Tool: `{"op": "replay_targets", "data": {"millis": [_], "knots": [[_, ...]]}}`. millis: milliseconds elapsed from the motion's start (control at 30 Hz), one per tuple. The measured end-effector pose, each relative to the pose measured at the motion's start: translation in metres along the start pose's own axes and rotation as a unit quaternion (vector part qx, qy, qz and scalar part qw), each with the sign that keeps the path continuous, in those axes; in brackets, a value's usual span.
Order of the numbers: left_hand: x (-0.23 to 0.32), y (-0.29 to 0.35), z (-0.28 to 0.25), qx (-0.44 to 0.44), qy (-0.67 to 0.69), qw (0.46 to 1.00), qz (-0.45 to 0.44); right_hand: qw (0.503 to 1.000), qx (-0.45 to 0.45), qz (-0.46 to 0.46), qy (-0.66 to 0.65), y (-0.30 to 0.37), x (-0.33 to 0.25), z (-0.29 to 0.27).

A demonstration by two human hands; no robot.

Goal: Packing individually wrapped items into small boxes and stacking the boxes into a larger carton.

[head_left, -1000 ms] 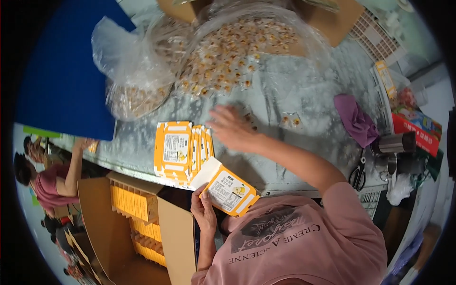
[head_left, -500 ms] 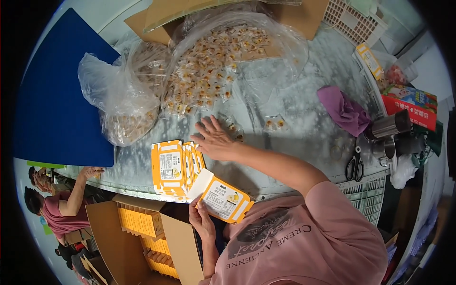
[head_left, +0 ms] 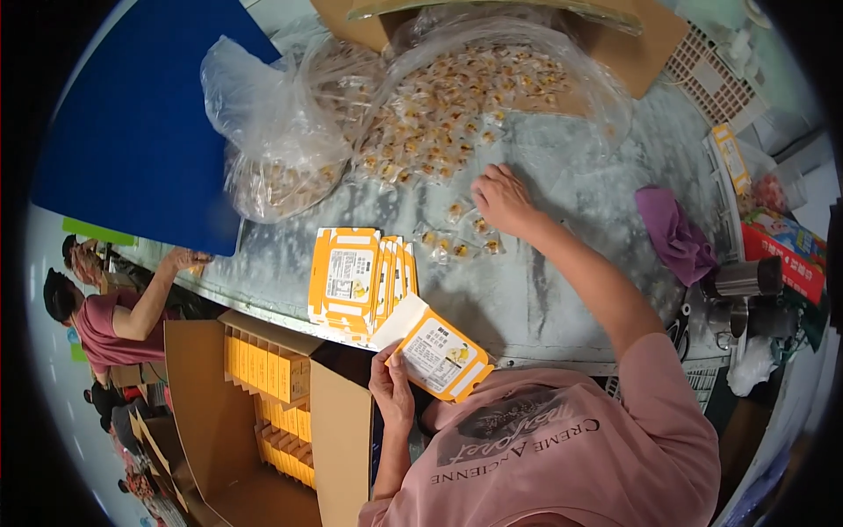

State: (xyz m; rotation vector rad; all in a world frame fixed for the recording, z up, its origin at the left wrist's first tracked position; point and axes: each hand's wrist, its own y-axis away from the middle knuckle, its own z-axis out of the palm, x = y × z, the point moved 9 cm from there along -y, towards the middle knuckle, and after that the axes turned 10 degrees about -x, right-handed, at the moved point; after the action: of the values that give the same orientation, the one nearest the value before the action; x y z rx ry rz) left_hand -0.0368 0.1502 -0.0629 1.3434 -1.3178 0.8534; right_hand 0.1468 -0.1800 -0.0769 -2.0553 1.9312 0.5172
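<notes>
My left hand (head_left: 392, 391) grips the lower left of a yellow and white carton (head_left: 441, 356), its white end flap raised, in front of my shirt. My right hand (head_left: 507, 200) is over the table with its fingers curled under; what they hold, if anything, is hidden. Several small clear-wrapped pieces (head_left: 460, 249) with yellow-brown centres lie just left of and below this hand. Left of the carton is a stack of flat yellow cartons (head_left: 348, 274), fanned out on the right side. Beyond sits a large heap of the same wrapped pieces (head_left: 435, 145) on an open clear plastic bag.
A full plastic bag (head_left: 283, 171) and a blue panel (head_left: 132, 132) are at left. A cardboard box (head_left: 342, 448) with yellow cartons inside stands below the table edge. To the right are a purple cloth (head_left: 672, 233), scissors (head_left: 680, 329) and a metal cup (head_left: 746, 277). A person works at far left.
My right hand has gone from beside the carton stack to farther right, its spread fingers now curled. The loose wrapped pieces lie closer together. The whole view has shifted; my left hand keeps the carton.
</notes>
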Motion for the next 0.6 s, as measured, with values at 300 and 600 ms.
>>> {"op": "replay_targets", "data": {"millis": [300, 600], "knots": [[0.002, -0.009, 0.013, -0.018, 0.023, 1.000, 0.010, 0.981, 0.039, -0.185, 0.042, 0.029, -0.084, 0.034], [-0.001, -0.011, 0.008, -0.008, 0.006, 0.999, 0.052, 0.986, 0.022, -0.114, 0.117, 0.055, -0.053, 0.059]]}}
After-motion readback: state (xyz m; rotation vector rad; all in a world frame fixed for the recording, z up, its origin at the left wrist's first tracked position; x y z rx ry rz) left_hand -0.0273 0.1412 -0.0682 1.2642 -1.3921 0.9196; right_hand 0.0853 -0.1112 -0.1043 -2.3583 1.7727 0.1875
